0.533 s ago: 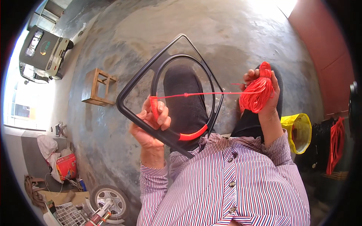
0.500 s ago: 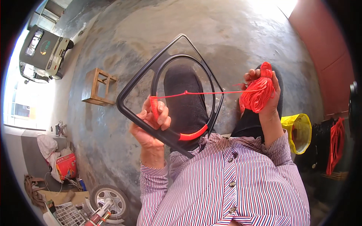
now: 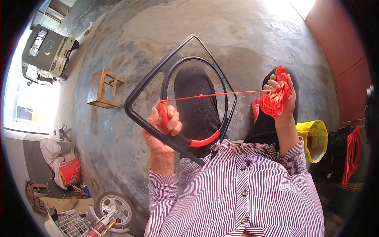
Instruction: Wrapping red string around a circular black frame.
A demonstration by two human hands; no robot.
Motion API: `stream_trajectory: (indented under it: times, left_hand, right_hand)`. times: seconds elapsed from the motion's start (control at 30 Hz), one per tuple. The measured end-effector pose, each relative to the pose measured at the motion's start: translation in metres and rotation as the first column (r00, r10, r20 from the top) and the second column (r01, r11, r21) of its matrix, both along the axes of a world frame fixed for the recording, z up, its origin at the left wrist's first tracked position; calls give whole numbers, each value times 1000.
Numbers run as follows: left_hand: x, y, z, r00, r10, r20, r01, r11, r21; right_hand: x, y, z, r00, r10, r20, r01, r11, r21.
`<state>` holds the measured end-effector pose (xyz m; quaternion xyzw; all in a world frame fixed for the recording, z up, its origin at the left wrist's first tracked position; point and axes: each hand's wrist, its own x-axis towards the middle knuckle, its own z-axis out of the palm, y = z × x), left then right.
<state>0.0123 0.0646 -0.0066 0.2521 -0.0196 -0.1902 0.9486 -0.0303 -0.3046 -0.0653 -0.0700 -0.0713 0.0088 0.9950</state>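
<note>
My left hand (image 3: 162, 128) is closed on a black frame (image 3: 132, 103), which has a pointed, four-sided outline and a ring inside it. Its fingers grip the ring's left side, where red cord is wound in tight turns. A second red wrapping (image 3: 205, 140) covers part of the ring's lower right. From the left winding, a taut red cord (image 3: 225, 94) with a small knot runs across the ring to my right hand (image 3: 290, 96). That hand is closed around a looped hank of red cord (image 3: 275, 102), held above my right knee.
A yellow bag (image 3: 316, 142) stands open at my right, near another red cord bundle (image 3: 351, 156). On the left are a wooden stool (image 3: 104, 90) and, farther off, a parked vehicle (image 3: 49, 53). A wheel (image 3: 115, 209) and a white rack (image 3: 73, 224) lie lower left.
The frame and my left hand have shifted slightly right in view. The hank in my right hand has turned a little, its loops hanging lower left. The cord stays taut.
</note>
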Motion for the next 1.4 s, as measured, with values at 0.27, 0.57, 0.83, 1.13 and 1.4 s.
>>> stream_trajectory:
  times: [0.27, 0.57, 0.83, 1.13, 1.4]
  left_hand:
    - [-7, -8, 7, 1000, -19, 17, 18, 997, 70]
    - [-21, -37, 23, 986, -143, 86, 128, 979, 161]
    - [-23, -42, 27, 971, -180, 156, 152, 972, 177]
    - [-15, -36, 19, 973, -155, 169, 137, 984, 114]
    - [-16, -32, 21, 979, -128, 158, 112, 988, 107]
  right_hand:
    - [-7, 28, 14, 974, -117, -194, 52, 950, -309]
    - [0, 111, 61, 983, 142, -114, -177, 598, -782]
    - [6, 131, 54, 976, 174, -132, -213, 624, -752]
    - [-1, 117, 48, 982, 17, -191, -147, 705, -694]
    - [-5, 116, 44, 963, -50, -265, -135, 761, -635]
